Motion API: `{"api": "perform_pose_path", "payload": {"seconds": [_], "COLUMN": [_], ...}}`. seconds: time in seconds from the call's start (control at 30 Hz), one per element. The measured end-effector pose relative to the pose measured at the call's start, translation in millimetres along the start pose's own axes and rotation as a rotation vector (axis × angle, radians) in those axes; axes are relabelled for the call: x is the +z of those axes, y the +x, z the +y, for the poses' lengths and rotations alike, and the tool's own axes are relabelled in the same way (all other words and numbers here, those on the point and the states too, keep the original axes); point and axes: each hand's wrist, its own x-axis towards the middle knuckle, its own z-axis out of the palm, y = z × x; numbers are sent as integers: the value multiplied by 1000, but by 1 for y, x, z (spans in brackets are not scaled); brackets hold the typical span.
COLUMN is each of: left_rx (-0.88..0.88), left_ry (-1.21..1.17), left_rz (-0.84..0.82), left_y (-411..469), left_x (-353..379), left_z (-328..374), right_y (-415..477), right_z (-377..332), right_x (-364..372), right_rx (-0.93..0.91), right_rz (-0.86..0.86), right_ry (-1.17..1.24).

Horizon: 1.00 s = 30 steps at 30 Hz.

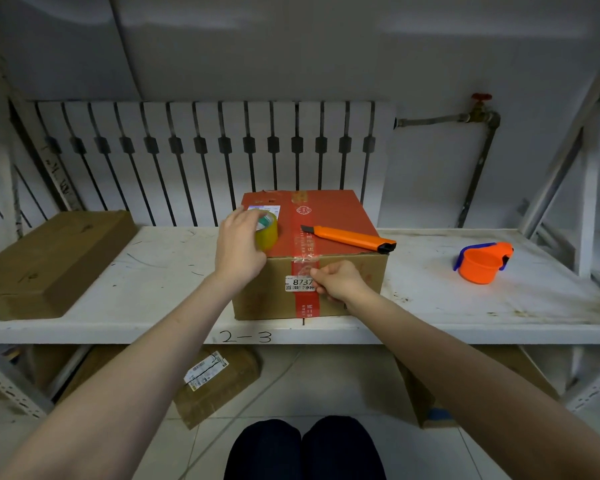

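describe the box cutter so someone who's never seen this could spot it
Start at the white shelf marked 2-3 and find the red-topped cardboard box in its middle. The box cutter lies on the right of that top, its black end at the edge. It is long, flat and orange, unlike the round yellowish tape roll beside it.

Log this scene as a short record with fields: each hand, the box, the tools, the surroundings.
left hand: grips a yellowish roll of clear tape on the box top
right hand: pinches a strip of clear tape at the box's front face
box: cardboard box with a red top, on the white shelf
knife: orange utility knife, lying on the box top
dispenser: orange tape dispenser with a blue handle, on the shelf to the right, apart from the box
other: flat brown cardboard box at the shelf's left
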Motion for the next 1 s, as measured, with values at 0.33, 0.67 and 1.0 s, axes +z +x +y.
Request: {"api": "perform_pose_path", "payload": {"seconds": [0.33, 0.67, 1.0], "left_rx": [257, 223, 301], "left_ry": [231, 240, 276], "left_rz": [-187, -187, -163], "left_y": [2, 3, 1], "left_x": [25, 31, 27], "left_z": [27, 21, 22], "right_y": [-5, -2, -8], "right_z": [-3, 5, 9], "right_x": [-2, 15, 15], "right_rx": [11, -51, -94], "right_rz": [8, 197, 203], "right_ry": [-66, -171, -78]}}
